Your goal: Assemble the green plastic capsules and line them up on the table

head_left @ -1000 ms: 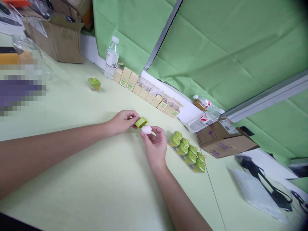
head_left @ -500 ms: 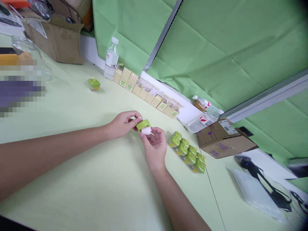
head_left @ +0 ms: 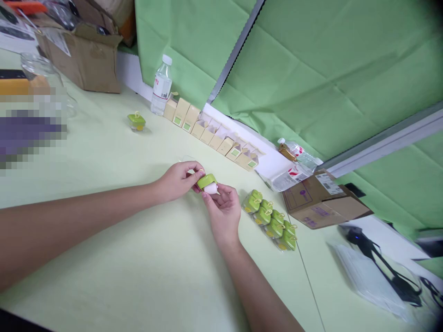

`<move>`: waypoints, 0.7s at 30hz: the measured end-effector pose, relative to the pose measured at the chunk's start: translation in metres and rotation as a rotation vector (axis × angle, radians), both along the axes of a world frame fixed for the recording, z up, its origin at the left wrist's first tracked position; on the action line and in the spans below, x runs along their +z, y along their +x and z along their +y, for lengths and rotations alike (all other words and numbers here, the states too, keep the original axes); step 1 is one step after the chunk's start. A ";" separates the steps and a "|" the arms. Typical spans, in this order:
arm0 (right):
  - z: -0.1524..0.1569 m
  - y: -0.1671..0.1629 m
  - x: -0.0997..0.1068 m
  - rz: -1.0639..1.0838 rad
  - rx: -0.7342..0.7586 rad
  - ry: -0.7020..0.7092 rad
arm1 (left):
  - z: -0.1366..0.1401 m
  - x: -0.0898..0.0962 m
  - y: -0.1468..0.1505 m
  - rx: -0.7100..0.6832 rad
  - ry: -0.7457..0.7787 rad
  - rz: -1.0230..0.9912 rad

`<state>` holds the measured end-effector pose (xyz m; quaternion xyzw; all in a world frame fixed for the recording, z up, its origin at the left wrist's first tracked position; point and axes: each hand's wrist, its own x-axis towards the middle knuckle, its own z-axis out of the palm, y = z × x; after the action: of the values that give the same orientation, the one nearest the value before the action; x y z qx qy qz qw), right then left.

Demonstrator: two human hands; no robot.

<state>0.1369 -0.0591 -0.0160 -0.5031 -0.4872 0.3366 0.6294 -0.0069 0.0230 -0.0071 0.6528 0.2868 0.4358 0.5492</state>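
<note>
Green cap and white piece are held close together

A small green cap [head_left: 206, 180] is pinched by the left hand [head_left: 182, 180], with the thumb pressed in. A white piece [head_left: 210, 189] is pinched by the grip of the right hand [head_left: 224, 207], with the thumb on its near side. Part of the white piece is covered by the cap. Whether they are joined cannot be told. Both are held over the desk [head_left: 148, 267], out from its far edge.

Both look light and stiff, and maybe a bit slippery. The cap is best held by its side walls, and the white piece by its round side. Hard squeezing should not be needed.

The far edge is lined with small boxes [head_left: 207, 134], with a water bottle [head_left: 161, 87] stood at their left end. Green-topped tubs [head_left: 274, 227] are grouped just beside the right hand, so bumps there should be avoided. One more tub [head_left: 137, 121] is placed farther left. The most room for moving is found toward the near edge.
</note>
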 end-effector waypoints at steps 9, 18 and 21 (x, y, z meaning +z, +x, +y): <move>-0.003 -0.001 -0.003 -0.078 -0.016 0.001 | -0.002 0.000 0.002 0.000 -0.057 -0.004; -0.004 0.000 -0.003 -0.143 -0.058 0.078 | -0.004 0.005 0.005 -0.022 -0.233 -0.102; -0.005 -0.001 -0.002 -0.151 -0.078 0.080 | -0.005 0.007 0.004 -0.052 -0.293 -0.114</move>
<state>0.1358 -0.0641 -0.0180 -0.5198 -0.5264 0.2534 0.6232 -0.0024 0.0181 -0.0004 0.5471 0.2988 0.4112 0.6650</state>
